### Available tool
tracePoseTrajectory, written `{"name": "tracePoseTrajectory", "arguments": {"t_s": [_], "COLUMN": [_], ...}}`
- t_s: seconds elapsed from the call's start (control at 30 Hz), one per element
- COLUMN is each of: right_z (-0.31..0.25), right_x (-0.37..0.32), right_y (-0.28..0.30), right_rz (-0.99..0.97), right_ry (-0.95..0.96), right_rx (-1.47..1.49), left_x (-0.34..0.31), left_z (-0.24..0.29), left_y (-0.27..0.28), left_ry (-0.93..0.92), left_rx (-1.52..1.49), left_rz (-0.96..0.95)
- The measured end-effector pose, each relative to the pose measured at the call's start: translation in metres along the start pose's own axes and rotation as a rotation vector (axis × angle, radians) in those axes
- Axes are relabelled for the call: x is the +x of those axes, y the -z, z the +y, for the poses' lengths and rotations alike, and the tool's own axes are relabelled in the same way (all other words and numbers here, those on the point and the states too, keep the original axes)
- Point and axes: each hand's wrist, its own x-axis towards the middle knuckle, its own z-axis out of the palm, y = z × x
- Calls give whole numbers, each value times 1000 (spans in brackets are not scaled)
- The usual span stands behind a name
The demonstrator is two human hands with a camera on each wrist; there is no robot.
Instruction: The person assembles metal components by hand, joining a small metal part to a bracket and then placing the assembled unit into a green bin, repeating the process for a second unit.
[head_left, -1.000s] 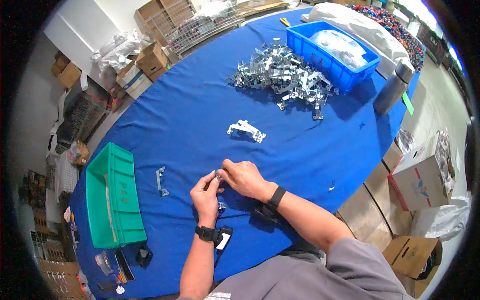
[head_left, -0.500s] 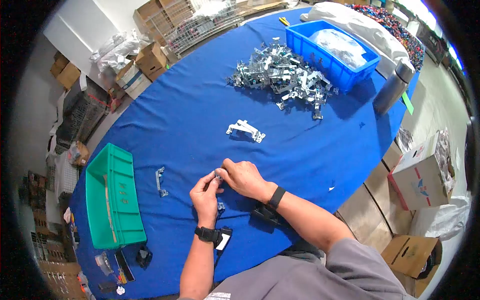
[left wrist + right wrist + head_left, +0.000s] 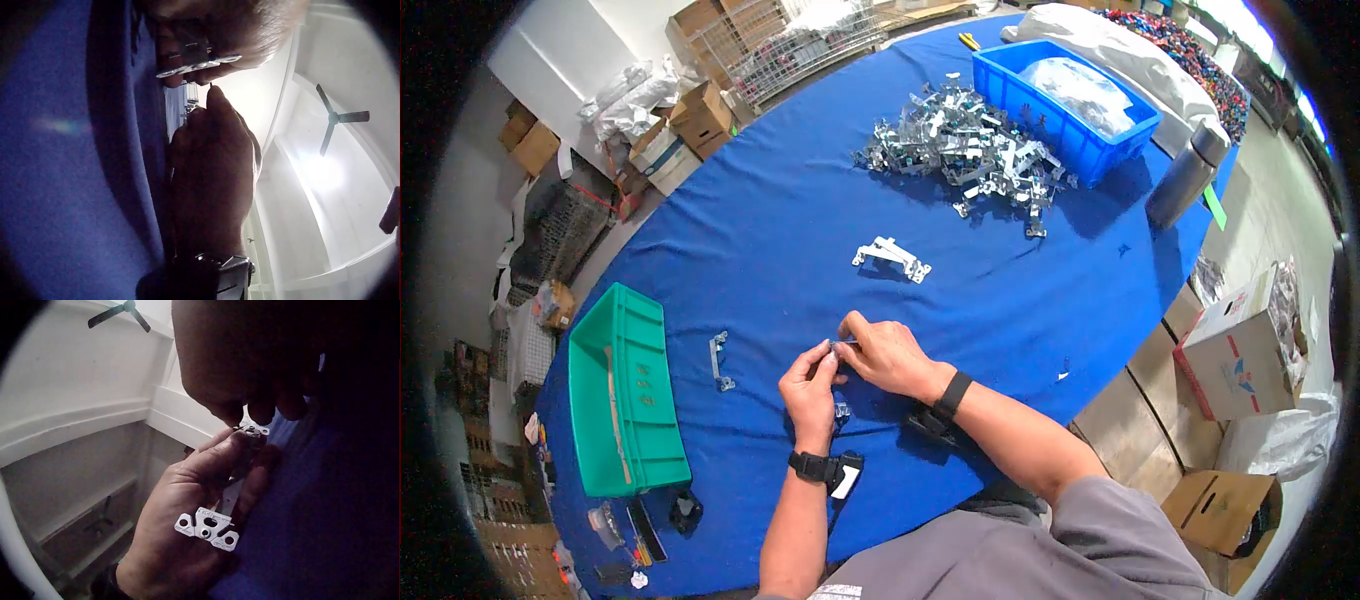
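Note:
In the right wrist view, a metal bracket (image 3: 206, 529) lies along the palm of my left hand (image 3: 172, 506), whose thumb and fingers pinch it near the far end. My right hand (image 3: 250, 362) has its fingertips at that far end, on a small piece too dark to make out. From the head view, my left hand (image 3: 808, 395) and right hand (image 3: 892, 358) meet at the fingertips above the blue cloth. One bracket end (image 3: 842, 410) shows beside the left palm. The left wrist view also shows a bracket end (image 3: 199, 65) across the left palm.
A green bin (image 3: 665, 400) stands left, with a single bracket (image 3: 720, 362) between it and the hands. Ahead lie more brackets (image 3: 892, 258) and a large metal pile (image 3: 970, 150) beside a blue bin (image 3: 1090, 150). A steel bottle (image 3: 1190, 175) stands far right.
The right hand's fingers have shifted slightly at the left fingertips, where a thin part now shows between the hands. Both arms stay otherwise in place.

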Motion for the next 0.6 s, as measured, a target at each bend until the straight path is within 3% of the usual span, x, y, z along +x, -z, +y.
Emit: {"name": "tracePoseTrajectory", "arguments": {"t_s": [0.17, 0.4, 0.6], "right_z": [4, 1, 4], "right_x": [-3, -6, -1], "right_y": [0, 1, 0], "right_rz": [-71, -3, -131], "right_ry": [-32, 23, -51], "right_rx": [-139, 22, -106], "left_x": [-2, 0, 0], "left_z": [3, -3, 1], "left_y": [-1, 2, 0], "left_ry": [8, -5, 16], "left_rx": [-19, -21, -16], "left_rz": [-24, -16, -16]}}
